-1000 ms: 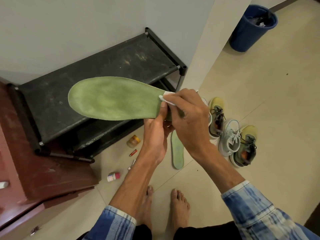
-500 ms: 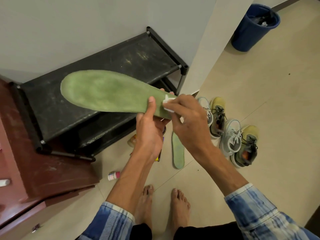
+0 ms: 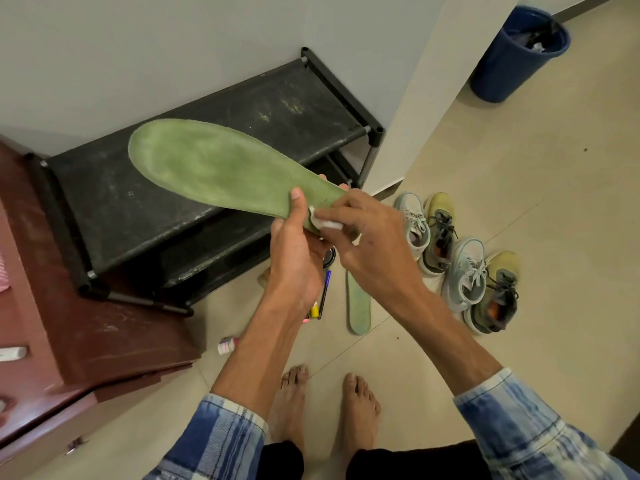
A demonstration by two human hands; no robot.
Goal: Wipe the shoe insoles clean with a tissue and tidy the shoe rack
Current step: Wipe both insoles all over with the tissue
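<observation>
So the green insole [image 3: 214,168] is up in the air over the top shelf of the shoe rack [image 3: 194,140], top face toward the camera. Its long axis runs from the heel end, right at the hands, up and away to the left, with the toe end well out past both of them.

The left hand [image 3: 294,258] grips the heel end, thumb pressed on top and fingertips poking out from underneath. The right hand [image 3: 367,244] comes in from the right, pinching a small wad of tissue [image 3: 323,221] against the heel edge just beside that thumb.

My read is that most of the unwiped length lies away from the right hand, so the next stroke has to travel up-left along the axis. A second insole [image 3: 358,306] lies on the floor [image 3: 519,202].
</observation>
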